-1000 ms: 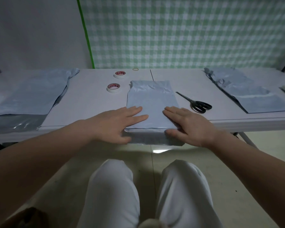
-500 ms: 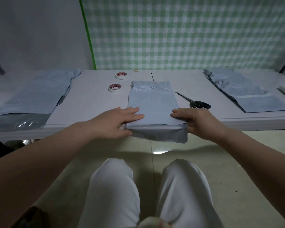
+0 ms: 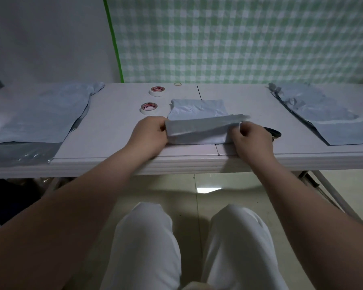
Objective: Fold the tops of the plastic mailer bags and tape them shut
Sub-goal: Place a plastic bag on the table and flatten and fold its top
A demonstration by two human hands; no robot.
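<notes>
Lying on the counter [image 3: 113, 130], the mailer bag [image 3: 197, 108] has its near flap [image 3: 199, 127] raised over its body; the left hand [image 3: 149, 135] pinches the flap's left end, the right hand [image 3: 252, 139] its right end. Two tape rolls [image 3: 148, 108] sit just left, scissors [image 3: 274, 133] beside the right hand.

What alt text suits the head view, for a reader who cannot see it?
The left hand and right hand pinch the flap of a grey mailer bag, folding it over on a white table. A tape roll lies left of it.
</notes>
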